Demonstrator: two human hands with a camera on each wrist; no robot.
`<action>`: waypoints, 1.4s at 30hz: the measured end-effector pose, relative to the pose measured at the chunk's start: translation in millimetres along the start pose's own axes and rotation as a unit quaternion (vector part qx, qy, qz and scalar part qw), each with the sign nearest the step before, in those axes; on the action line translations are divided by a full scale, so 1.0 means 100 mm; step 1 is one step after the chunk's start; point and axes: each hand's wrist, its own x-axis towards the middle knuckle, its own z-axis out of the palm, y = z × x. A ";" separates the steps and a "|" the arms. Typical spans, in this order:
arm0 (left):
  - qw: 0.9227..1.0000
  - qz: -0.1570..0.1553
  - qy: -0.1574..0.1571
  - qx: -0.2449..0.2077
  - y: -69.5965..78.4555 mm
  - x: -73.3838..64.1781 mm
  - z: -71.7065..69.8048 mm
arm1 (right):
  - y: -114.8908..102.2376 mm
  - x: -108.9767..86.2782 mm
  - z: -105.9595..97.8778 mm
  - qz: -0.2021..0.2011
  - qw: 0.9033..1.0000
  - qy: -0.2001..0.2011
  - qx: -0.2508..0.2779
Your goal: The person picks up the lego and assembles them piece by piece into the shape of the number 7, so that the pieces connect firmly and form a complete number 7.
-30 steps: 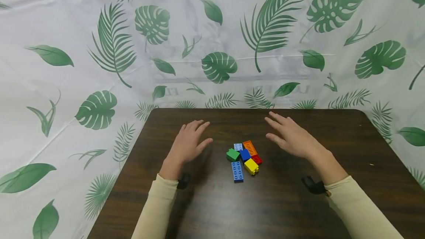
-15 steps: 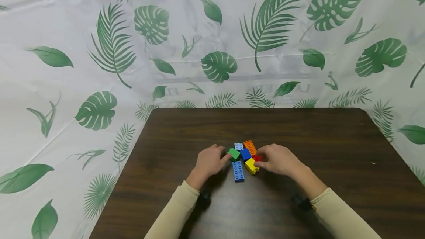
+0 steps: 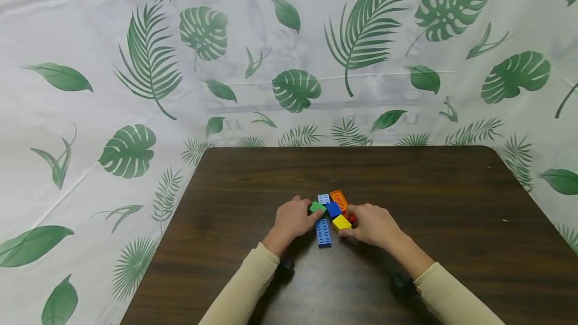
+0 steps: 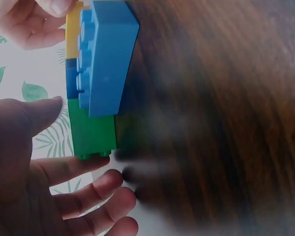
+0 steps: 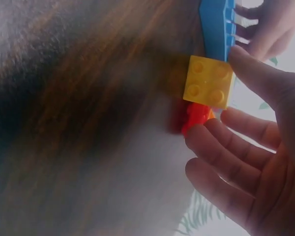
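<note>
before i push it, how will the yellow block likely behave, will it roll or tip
The yellow block looks like moulded plastic, so it is probably stiff. Its flat faces suggest sliding rather than rolling. Being squat, it seems unlikely to tip, though it might bump the red block beside it.

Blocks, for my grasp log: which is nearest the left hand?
The green block, the only green one; the other blocks lie farther from the left hand.
</note>
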 end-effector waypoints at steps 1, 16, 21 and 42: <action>1.000 -0.002 -0.001 0.002 0.01 0.00 0.01 | 0.00 0.00 0.01 0.000 1.000 0.000 0.000; 0.999 0.017 -0.002 -0.031 0.08 -0.03 0.04 | 0.02 -0.05 0.10 0.000 1.000 0.004 -0.007; 0.997 0.031 -0.003 -0.073 0.09 -0.07 0.01 | 0.04 -0.07 0.07 -0.002 1.000 -0.006 -0.005; 0.977 0.085 0.028 -0.192 0.00 -0.07 0.08 | 0.09 -0.08 -0.22 -0.044 0.998 0.008 0.038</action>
